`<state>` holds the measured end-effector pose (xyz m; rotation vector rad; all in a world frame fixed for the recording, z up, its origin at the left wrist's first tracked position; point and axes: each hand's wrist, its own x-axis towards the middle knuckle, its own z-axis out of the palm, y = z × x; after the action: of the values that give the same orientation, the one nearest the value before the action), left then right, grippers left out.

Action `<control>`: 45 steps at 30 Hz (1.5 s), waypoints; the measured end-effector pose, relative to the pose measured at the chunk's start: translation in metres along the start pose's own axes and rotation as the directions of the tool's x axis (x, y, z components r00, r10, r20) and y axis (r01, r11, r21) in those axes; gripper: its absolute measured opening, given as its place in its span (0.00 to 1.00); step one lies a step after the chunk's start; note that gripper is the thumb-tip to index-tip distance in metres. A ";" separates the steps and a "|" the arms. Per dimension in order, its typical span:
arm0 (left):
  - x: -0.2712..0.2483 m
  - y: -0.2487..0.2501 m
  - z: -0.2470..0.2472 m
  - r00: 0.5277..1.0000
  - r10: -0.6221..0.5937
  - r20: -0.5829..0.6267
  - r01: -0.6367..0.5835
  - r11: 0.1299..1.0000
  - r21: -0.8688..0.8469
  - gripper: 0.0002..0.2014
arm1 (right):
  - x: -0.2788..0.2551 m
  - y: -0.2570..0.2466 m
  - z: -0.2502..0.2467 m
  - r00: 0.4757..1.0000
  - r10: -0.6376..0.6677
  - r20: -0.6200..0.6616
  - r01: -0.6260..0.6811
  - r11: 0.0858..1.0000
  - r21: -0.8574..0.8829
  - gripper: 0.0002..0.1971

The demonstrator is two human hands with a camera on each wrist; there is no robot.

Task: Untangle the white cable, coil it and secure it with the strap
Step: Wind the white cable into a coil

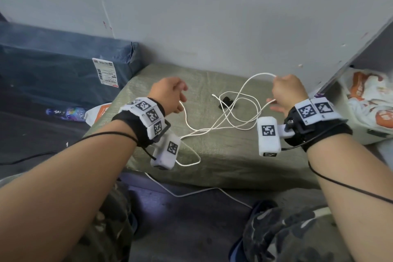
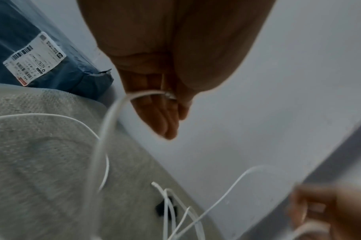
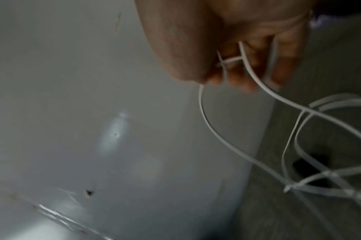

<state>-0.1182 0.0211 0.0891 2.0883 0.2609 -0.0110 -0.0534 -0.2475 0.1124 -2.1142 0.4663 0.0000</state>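
A thin white cable [image 1: 231, 112] lies in loose crossing loops on a grey-green cloth surface [image 1: 212, 155]. My right hand [image 1: 286, 91] is raised at the right, its fingers curled round several strands of the cable [image 3: 247, 65]. My left hand [image 1: 170, 93] hovers at the left and pinches one end of the cable [image 2: 169, 95] between thumb and fingers. The cable's other end [image 1: 214, 95] lies free near a small black strap [image 1: 226, 102] on the cloth, between the two hands. The strap [image 2: 165, 209] shows under the crossing strands.
A blue-wrapped parcel [image 1: 63, 70] with a shipping label stands at the back left. A plastic bottle [image 1: 66, 112] lies beside it. A grey wall [image 1: 212, 17] rises behind the cloth. A bag with orange print [image 1: 370, 102] sits under a shelf at the right. Another white cord [image 1: 191, 193] runs across the floor.
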 end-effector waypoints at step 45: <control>-0.010 0.013 0.001 0.988 0.154 -0.025 -0.145 0.963 0.228 0.14 | -0.066 -0.008 0.048 0.684 -0.503 0.529 0.541 0.835 0.095 0.11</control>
<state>-0.1250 0.0118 0.1010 2.3323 0.1310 0.0991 -0.1035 -0.1834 0.1034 -2.1254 -0.4974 0.2773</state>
